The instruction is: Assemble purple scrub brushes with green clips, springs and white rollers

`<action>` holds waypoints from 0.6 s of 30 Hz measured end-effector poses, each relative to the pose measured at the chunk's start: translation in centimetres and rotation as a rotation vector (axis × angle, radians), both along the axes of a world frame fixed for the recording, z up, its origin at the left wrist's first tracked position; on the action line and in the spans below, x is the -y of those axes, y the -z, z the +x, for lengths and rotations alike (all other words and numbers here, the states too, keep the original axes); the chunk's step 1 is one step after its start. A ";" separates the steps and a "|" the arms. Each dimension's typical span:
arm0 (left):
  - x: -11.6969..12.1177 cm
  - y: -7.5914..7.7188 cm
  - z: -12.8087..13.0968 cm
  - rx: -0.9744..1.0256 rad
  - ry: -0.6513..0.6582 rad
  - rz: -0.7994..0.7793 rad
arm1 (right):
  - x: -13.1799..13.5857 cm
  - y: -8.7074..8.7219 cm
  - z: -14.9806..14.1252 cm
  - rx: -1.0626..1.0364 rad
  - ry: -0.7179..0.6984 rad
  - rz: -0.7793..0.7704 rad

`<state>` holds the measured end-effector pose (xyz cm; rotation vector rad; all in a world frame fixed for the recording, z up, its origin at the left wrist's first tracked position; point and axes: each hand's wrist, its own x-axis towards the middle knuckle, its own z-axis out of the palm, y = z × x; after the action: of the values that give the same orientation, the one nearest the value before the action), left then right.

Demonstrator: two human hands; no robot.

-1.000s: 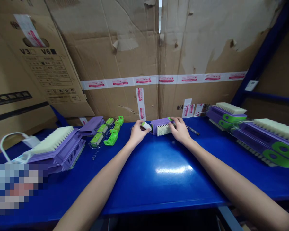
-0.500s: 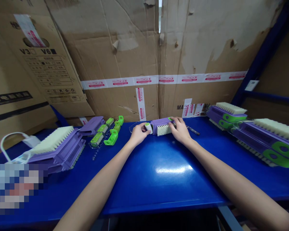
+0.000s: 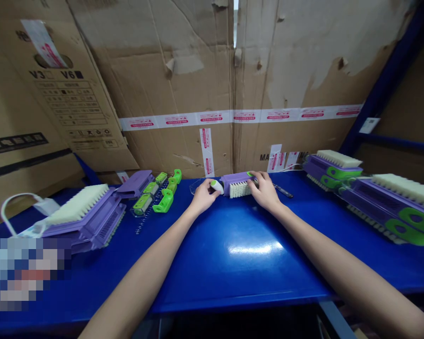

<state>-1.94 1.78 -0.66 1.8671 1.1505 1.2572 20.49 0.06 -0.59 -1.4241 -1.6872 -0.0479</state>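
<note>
Near the back of the blue table (image 3: 226, 273), a purple brush (image 3: 235, 178) lies with its cream bristles facing me. My right hand (image 3: 264, 192) grips its right end, fingers over the top and thumb at the front. My left hand (image 3: 204, 195) pinches a small white piece with a green end (image 3: 217, 187) against or right beside the brush's left end; whether the two are joined I cannot tell. Behind my left fingers shows a clear plastic part (image 3: 196, 186). A dark pen-like tool (image 3: 283, 190) lies just right of my right hand.
Left stand stacked purple brushes (image 3: 88, 212), a purple housing (image 3: 134, 183), green-and-clear pieces (image 3: 143, 203), bright green brackets (image 3: 164, 201) and thin springs (image 3: 138, 230). More purple brushes with green ends (image 3: 385, 202) are stacked at right. Cardboard (image 3: 183, 84) walls the back; a white cable (image 3: 7, 212) loops at far left.
My left hand has turned the white piece, tipping it upright and then slanting it again beside the brush's end. My right hand keeps its hold on the brush.
</note>
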 end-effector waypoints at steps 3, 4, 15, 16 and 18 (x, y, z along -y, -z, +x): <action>-0.2 0.1 0.2 0.113 -0.039 -0.105 | 0.0 0.0 0.0 -0.001 -0.007 0.014; -0.2 0.0 0.3 0.143 -0.050 -0.139 | 0.0 0.1 0.0 -0.002 -0.009 0.017; 0.0 0.0 0.2 0.028 -0.031 -0.059 | 0.1 -0.1 -0.1 -0.016 -0.014 0.014; 0.1 0.0 0.3 0.003 -0.042 -0.037 | 0.2 -0.1 -0.1 -0.016 -0.015 0.009; 0.2 -0.2 0.3 -0.065 -0.069 0.008 | 0.2 -0.2 -0.2 -0.014 -0.015 -0.003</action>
<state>-1.67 1.61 -0.49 1.9018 1.2561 1.2485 20.31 -0.17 -0.44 -1.4108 -1.6877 -0.0270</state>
